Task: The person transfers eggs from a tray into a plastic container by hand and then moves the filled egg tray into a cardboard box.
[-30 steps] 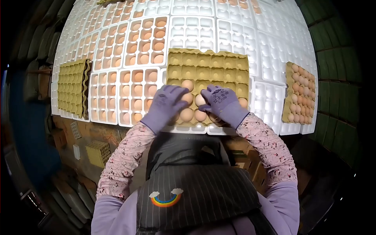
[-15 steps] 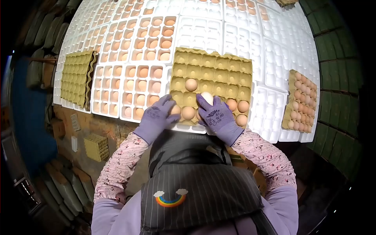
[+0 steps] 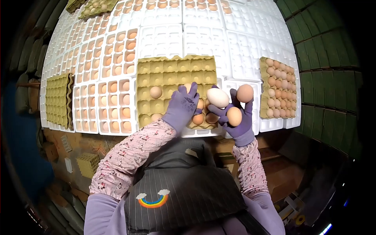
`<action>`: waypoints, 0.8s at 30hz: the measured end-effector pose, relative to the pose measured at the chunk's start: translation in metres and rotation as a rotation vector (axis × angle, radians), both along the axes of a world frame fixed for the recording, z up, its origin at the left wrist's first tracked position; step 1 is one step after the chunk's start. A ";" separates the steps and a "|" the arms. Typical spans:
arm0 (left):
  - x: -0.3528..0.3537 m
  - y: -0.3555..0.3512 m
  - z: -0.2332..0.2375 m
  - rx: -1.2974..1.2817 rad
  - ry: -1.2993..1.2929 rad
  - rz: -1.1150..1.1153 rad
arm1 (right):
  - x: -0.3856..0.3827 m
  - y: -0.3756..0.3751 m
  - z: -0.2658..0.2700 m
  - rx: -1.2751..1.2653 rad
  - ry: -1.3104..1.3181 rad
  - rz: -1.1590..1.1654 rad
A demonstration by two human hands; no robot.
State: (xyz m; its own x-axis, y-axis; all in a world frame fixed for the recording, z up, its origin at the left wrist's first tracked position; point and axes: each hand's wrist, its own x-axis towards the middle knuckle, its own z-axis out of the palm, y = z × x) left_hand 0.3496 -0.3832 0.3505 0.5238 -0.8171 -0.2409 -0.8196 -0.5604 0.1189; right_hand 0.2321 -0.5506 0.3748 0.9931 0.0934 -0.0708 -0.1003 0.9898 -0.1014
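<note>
Eggs, three, cupped in right hand, centre frame; left hand flat, fingers extended, on cardboard tray: few cups filled, most empty.

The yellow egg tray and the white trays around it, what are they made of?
The yellow egg tray under the left hand looks like moulded paper pulp: dull, rough, with uneven edges. The white trays look like foam or plastic, I can't tell which: smooth, bright, evenly shaped.
</note>
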 end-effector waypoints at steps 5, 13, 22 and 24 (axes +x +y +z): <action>0.008 0.014 0.003 -0.154 0.093 -0.013 | -0.015 0.000 -0.010 -0.636 0.191 -0.072; 0.057 0.104 0.049 -0.867 1.759 0.793 | 0.044 0.011 0.016 -0.384 0.204 -0.078; 0.202 0.181 0.048 -0.958 1.498 1.158 | 0.247 0.080 -0.001 -1.463 0.254 0.067; 0.268 0.190 0.001 -0.902 0.747 0.888 | 0.309 0.088 -0.035 -1.914 0.008 -0.145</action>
